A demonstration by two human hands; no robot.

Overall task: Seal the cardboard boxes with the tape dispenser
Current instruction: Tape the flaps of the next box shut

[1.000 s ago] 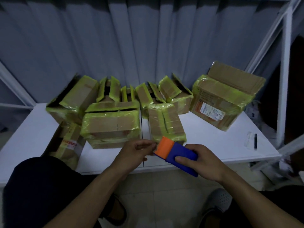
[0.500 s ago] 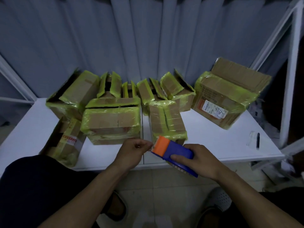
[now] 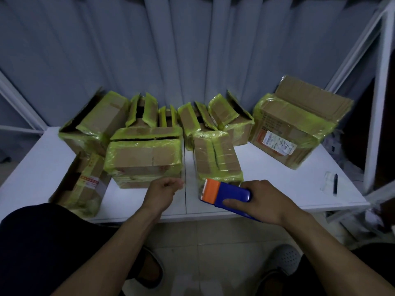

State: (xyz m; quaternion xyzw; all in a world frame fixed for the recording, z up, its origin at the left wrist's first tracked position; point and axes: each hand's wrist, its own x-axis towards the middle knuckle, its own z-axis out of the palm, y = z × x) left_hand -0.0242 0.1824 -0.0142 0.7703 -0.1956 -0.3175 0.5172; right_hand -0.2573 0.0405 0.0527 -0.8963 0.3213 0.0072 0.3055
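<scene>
the right hand [image 3: 264, 199] grasps the blue body of the dispenser [image 3: 228, 193], thumb along its near side, just in front of the narrow box [image 3: 215, 159] on the desk [image 3: 277, 178]. the dispenser's long axis runs left to right, with the orange cutter end pointing left. the left hand [image 3: 164, 191] hovers left of that box's near end, apart from the cutter, fingers curled in; whether it pinches a clear tape end i cannot tell. the narrow box's top seam runs away from the person, so i judge the dispenser needs turning to follow it. the right hand is nearer. a wide box [image 3: 145, 157] sits just left of the narrow box.
</scene>
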